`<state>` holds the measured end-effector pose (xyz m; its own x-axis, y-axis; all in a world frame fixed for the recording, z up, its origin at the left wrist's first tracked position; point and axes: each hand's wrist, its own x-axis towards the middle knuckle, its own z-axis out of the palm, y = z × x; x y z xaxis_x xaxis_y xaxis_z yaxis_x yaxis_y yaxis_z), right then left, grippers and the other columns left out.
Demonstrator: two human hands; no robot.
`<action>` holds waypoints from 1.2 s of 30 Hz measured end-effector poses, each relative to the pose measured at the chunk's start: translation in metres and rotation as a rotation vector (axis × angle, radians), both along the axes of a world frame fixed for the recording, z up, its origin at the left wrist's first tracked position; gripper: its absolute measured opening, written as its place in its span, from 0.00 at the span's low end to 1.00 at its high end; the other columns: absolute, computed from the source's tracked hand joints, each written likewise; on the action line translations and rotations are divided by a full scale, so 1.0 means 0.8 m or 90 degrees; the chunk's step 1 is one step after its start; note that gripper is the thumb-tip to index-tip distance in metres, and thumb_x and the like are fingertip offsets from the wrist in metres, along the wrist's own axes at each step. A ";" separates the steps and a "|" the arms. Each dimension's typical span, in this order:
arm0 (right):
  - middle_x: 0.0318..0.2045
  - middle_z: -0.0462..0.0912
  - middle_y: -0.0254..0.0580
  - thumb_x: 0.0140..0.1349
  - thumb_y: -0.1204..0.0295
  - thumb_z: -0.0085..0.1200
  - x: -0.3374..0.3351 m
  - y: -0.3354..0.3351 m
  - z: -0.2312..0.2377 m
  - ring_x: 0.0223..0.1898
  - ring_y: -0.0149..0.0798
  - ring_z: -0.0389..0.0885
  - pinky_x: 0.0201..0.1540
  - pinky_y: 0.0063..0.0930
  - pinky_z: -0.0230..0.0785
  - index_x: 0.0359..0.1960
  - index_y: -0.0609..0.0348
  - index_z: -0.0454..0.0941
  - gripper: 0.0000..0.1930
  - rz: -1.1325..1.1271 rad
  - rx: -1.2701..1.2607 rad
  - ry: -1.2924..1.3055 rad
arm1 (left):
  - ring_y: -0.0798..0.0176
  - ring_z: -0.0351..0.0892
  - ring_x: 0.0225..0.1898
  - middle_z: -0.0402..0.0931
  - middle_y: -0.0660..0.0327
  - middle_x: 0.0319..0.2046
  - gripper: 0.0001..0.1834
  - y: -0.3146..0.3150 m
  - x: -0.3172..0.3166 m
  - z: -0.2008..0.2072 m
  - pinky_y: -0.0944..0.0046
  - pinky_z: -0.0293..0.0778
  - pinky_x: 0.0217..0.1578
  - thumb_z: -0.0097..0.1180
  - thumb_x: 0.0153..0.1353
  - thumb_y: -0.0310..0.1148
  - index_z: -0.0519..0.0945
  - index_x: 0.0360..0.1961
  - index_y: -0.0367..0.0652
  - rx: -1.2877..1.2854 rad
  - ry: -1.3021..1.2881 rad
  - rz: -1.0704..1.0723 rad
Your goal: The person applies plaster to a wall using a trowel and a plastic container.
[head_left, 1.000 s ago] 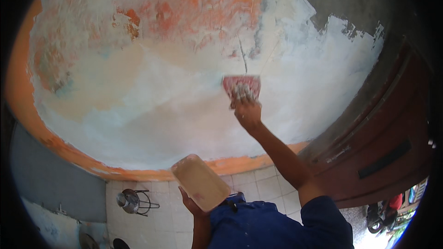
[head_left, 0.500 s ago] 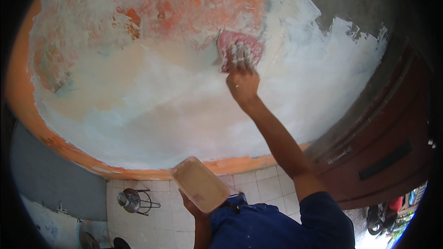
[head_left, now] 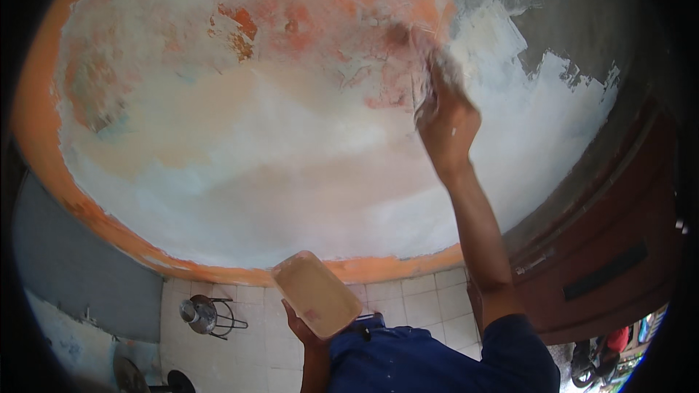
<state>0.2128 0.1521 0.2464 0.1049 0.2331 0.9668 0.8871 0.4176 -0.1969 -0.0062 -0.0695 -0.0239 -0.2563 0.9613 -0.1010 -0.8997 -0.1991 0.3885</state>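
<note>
My right hand is raised against the patchy wall, its fingers coated with white paste and closed round a reddish putty spreader. The spreader is turned nearly edge-on and smeared by motion; whether its edge touches the wall I cannot tell. White and cream filler covers the lower and right parts of the wall, while orange-red patches show higher up. Low in front of my body, my left hand grips a beige rectangular tub with rounded corners by its left side. A small pink mark shows on the tub.
On the tiled floor at lower left stands a round stool with a metal container on it. A grey panel borders the left. A dark red door is at the right, with a bright opening beyond its lower end.
My right hand has moved right with the spreader, which has turned from face-on to nearly edge-on. The tub stays in my left hand, almost unmoved. The view has shifted slightly.
</note>
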 end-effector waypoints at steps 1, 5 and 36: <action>0.32 0.82 0.54 0.47 0.84 0.52 0.000 0.008 0.020 0.26 0.52 0.81 0.27 0.38 0.73 0.51 0.57 0.78 0.25 -0.021 0.010 -0.003 | 0.51 0.75 0.50 0.70 0.54 0.52 0.31 0.003 0.002 0.012 0.47 0.76 0.48 0.30 0.70 0.57 0.63 0.62 0.45 -0.031 -0.011 0.007; 0.41 0.83 0.52 0.49 0.80 0.53 -0.051 0.063 -0.043 0.32 0.45 0.84 0.28 0.34 0.77 0.54 0.56 0.76 0.26 -0.128 0.079 -0.133 | 0.52 0.77 0.47 0.71 0.53 0.49 0.30 0.008 -0.014 0.011 0.48 0.79 0.45 0.28 0.71 0.55 0.63 0.61 0.43 -0.045 0.028 0.033; 0.38 0.84 0.42 0.47 0.81 0.54 0.019 -0.016 -0.029 0.37 0.43 0.84 0.35 0.33 0.78 0.46 0.48 0.83 0.22 0.054 -0.007 -0.199 | 0.50 0.70 0.55 0.67 0.57 0.57 0.32 -0.004 -0.083 0.004 0.43 0.71 0.53 0.38 0.68 0.59 0.65 0.63 0.48 0.037 0.077 -0.051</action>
<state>0.2282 0.1396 0.2229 -0.2162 0.2382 0.9468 0.8676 0.4916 0.0744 -0.0728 -0.0728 -0.0204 -0.1855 0.9825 -0.0182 -0.8608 -0.1536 0.4852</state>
